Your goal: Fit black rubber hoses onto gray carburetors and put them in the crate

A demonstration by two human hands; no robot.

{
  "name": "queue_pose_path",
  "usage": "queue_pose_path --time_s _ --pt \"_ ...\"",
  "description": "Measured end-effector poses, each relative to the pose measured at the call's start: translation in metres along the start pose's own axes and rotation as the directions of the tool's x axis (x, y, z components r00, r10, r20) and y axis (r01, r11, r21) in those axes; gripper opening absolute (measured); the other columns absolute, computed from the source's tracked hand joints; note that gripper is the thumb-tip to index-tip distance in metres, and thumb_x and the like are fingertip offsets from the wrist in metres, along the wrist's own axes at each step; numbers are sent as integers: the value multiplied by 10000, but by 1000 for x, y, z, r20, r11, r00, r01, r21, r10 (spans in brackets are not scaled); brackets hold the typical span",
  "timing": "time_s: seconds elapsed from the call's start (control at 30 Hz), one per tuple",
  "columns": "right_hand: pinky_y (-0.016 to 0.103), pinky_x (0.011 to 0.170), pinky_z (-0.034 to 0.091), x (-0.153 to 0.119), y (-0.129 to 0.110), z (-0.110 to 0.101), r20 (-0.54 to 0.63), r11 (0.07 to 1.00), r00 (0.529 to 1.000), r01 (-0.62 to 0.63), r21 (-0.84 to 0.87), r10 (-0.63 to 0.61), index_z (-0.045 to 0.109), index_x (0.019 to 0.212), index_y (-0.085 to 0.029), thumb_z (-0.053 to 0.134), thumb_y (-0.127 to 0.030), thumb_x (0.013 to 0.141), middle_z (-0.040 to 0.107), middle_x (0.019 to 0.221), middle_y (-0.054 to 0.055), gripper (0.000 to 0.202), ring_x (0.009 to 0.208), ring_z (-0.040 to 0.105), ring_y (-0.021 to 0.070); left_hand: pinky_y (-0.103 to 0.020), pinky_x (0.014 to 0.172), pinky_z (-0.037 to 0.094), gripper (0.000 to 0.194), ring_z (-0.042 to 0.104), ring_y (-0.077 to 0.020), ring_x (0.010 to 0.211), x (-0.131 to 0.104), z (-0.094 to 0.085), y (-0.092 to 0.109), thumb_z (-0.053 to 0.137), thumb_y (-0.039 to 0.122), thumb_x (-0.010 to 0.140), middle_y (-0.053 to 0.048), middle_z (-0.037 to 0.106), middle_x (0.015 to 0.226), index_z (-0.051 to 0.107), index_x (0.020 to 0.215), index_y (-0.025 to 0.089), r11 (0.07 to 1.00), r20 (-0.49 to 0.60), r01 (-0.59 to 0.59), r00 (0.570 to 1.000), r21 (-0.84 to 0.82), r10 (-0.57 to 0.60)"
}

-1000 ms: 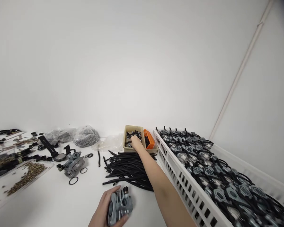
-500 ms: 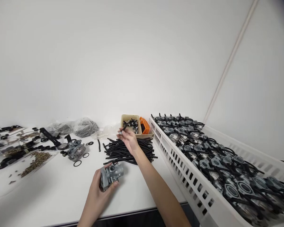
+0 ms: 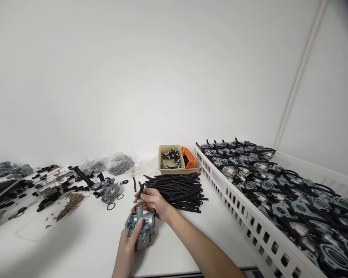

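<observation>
My left hand [image 3: 128, 244] is wrapped round a grey metal carburetor [image 3: 145, 226], which stands upright just over the table. At its top, my right hand [image 3: 154, 201] pinches a carburetor cap [image 3: 140, 194] with a black rubber sleeve. The cap sits at the mouth of the carburetor's upright tube; whether it is threaded on cannot be seen. Behind my right hand lies a pile of black rubber hoses [image 3: 179, 189]. A beige tray [image 3: 160, 160] beyond them holds several similar black-and-metal caps.
A white slotted crate [image 3: 234, 197] full of carburetors fills the right side. An orange basket [image 3: 190, 156] leans by the tray. Left of me are another carburetor [image 3: 109, 191], black rings [image 3: 111, 206], a wristwatch [image 3: 84, 177], brass pieces [image 3: 71, 204] and bagged grey parts [image 3: 118, 163].
My right hand has come back from near the tray with the cap and brought it to the carburetor's top. My left hand has turned the carburetor upright. The view has shifted left.
</observation>
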State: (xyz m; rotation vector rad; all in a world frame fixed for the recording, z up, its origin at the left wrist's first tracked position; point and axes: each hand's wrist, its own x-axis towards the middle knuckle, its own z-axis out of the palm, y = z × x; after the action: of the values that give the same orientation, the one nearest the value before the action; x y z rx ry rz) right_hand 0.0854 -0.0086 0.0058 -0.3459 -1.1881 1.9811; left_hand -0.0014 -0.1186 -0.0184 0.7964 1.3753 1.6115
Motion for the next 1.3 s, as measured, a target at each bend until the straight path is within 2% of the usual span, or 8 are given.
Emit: queue_pose_path --time_s 0.1,0.23,0.67,0.93,1.13,1.3 --pt "276 653 491 0 3 -2 1 1000 1000 -18 15 18 685 877 -121 852 -443 602 688 771 32 455 641 698 178 -307 515 493 532 629 -252 631 -1 2 5 729 633 585 -64 672 646 674 732 124 1000 14 -6 1000 13 6" --pt "308 707 508 0 6 -3 4 999 1000 -20 43 20 689 830 -116 864 -418 587 689 736 32 425 655 697 182 -278 472 461 472 585 -213 562 -3 4 11 738 595 589 -39 636 577 663 668 136 1000 25 -6 1000 9 6" --pt "311 722 517 -2 8 -3 32 999 999 6 39 -7 689 805 -130 864 -409 599 691 730 27 389 689 699 185 -295 467 456 462 564 -207 505 -2 3 15 710 605 605 -56 626 543 649 608 147 999 100 19 995 29 -21" --pt "293 712 488 -1 9 -4 29 1000 1000 -10 -20 10 693 801 -128 870 -423 574 678 700 24 412 695 686 180 -285 479 469 459 605 -225 577 -4 3 12 721 592 608 -49 651 600 649 686 145 1000 17 24 1000 17 -24" --pt "278 687 474 -3 5 -1 36 998 999 -31 -59 33 672 799 -127 856 -440 598 681 709 33 415 725 677 180 -294 477 467 477 604 -225 552 -2 1 8 719 602 619 -62 655 592 653 662 132 1000 29 9 1000 30 -9" --pt "266 662 450 -4 3 0 23 997 998 -53 -62 54 661 793 -122 877 -424 557 680 690 34 440 713 659 174 -287 477 458 465 586 -211 540 -3 2 8 726 589 615 -52 647 587 661 666 132 1000 30 7 1000 21 -7"
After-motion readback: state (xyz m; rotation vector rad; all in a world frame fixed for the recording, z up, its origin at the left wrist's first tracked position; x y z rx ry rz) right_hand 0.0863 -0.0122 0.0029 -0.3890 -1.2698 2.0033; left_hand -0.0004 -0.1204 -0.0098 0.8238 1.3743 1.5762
